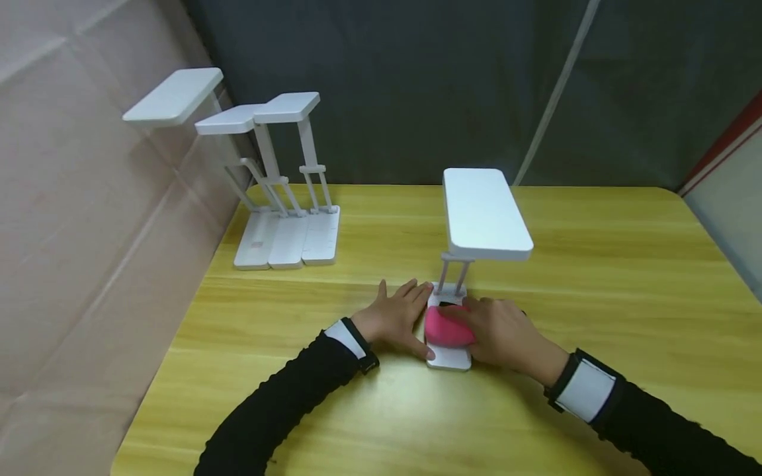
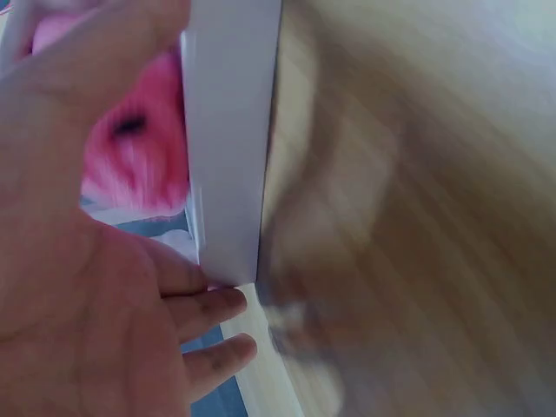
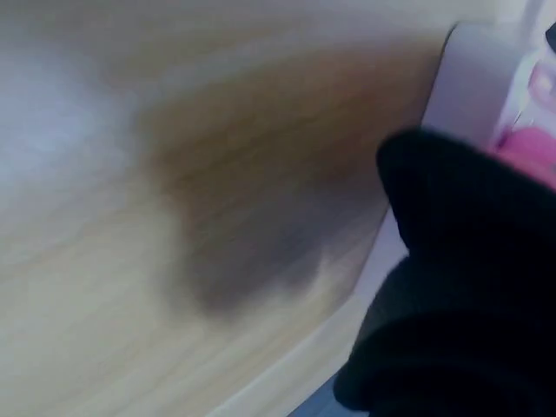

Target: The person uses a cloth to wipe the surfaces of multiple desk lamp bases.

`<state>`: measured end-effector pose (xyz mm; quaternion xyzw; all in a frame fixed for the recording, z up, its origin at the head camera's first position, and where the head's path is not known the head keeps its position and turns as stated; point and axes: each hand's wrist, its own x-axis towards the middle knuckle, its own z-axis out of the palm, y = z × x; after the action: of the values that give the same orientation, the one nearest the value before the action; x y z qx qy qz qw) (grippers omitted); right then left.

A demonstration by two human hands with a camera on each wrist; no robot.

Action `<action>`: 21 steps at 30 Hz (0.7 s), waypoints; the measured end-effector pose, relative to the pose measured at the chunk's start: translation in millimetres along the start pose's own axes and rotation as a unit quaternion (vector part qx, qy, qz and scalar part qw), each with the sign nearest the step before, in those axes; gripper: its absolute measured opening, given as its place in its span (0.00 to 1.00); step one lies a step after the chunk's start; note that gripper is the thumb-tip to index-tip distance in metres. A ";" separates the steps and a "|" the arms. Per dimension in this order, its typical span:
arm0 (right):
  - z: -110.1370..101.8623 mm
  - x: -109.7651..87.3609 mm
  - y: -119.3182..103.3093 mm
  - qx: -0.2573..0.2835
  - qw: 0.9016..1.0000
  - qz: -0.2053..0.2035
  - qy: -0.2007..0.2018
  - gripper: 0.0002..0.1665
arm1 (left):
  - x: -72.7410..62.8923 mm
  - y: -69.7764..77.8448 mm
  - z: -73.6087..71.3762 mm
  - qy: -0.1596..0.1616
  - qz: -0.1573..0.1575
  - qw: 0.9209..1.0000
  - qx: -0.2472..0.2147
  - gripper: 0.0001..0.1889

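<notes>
A white folding stand, lamp-like with a flat rectangular top, stands on the table; two thin struts rise from its narrow base. My left hand is spread along the base's left side, thumb at its front corner and fingertips at the far end. In the left wrist view, the straight fingers lie against the base's edge. My right hand holds a fuzzy pink cloth down on the base. The cloth shows a small black spot in the left wrist view. A dark shape hides most of the right hand in its wrist view.
Three similar white stands are lined up side by side at the table's back left, tops raised. A pale draped wall borders the left, and a dark curtain hangs behind the wooden table.
</notes>
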<state>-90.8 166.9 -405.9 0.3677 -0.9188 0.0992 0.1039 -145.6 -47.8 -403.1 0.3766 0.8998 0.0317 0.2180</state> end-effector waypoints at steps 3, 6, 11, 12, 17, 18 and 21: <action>-6.6 -9.4 -8.6 0.020 0.999 -0.008 -0.033 0.31 | 1.6 1.5 0.0 0.000 -0.001 1.000 0.016 0.66; -10.9 -19.9 -16.9 0.032 0.997 -0.009 -0.064 0.32 | 3.2 2.7 0.7 -0.002 -0.003 1.000 0.026 0.66; -18.9 -32.7 -23.5 0.079 0.990 -0.035 -0.110 0.34 | 2.4 3.7 1.7 0.005 -0.005 0.999 0.032 0.67; -20.6 -33.5 -22.6 0.094 0.988 -0.046 -0.117 0.34 | 2.3 3.7 1.9 0.006 -0.005 0.999 0.032 0.67; -25.3 -21.9 -3.5 0.108 0.990 -0.067 -0.063 0.33 | 1.7 3.3 1.9 0.007 -0.007 1.000 0.028 0.67; -24.9 -17.1 1.5 0.090 0.994 -0.056 -0.040 0.33 | 1.5 3.3 1.7 0.008 -0.007 1.000 0.025 0.66; -21.6 -3.7 14.4 0.024 1.000 -0.010 -0.004 0.32 | 1.0 3.6 1.5 0.008 -0.006 1.000 0.018 0.66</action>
<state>-95.6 185.2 -387.7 0.3801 -0.9127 0.1183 0.0921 -143.2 -44.7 -404.0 0.3751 0.9040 0.0175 0.2046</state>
